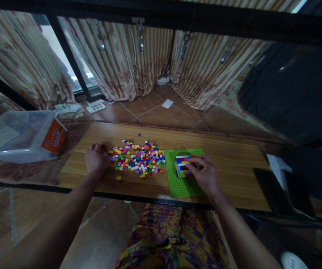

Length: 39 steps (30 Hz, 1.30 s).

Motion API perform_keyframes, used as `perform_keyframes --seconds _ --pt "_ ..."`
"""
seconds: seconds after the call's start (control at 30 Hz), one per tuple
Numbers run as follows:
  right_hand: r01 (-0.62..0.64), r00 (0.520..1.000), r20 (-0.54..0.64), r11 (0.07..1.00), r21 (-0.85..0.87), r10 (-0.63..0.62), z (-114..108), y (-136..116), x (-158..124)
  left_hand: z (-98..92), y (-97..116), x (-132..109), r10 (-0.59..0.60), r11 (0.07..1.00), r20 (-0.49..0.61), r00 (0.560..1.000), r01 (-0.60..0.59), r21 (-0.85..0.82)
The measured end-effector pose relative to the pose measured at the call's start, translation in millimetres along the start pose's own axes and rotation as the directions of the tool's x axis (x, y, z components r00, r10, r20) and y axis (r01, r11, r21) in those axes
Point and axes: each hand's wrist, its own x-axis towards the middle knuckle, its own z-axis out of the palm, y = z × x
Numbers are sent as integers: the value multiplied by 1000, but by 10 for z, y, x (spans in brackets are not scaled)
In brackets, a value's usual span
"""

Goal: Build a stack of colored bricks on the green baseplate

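Note:
My right hand [206,172] is closed in a pinch over a small block structure [181,170], its fingertips touching the top near a building brick mostly hidden by the fingers. The structure is built of white, blue, red and yellow bricks. It stands on a green studded baseplate [182,189]. At the left edge of a loose pile of colourful building bricks [140,158], my left hand [96,158] rests on the table with its fingers curled in. Whatever those fingers may hold is hidden.
The bricks lie on a long wooden table [234,168]. One yellow brick [118,178] and one purple brick [139,134] sit apart from the pile. A clear plastic box [23,136] with an orange label stands at the left; a dark flat object [273,190] lies at the right end.

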Motion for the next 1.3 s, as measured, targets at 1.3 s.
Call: perform_keyframes --seconds 1.3 --pt "220 975 55 929 -298 -213 203 -45 -7 10 4 -20 21 999 -13 1000 -21 28"
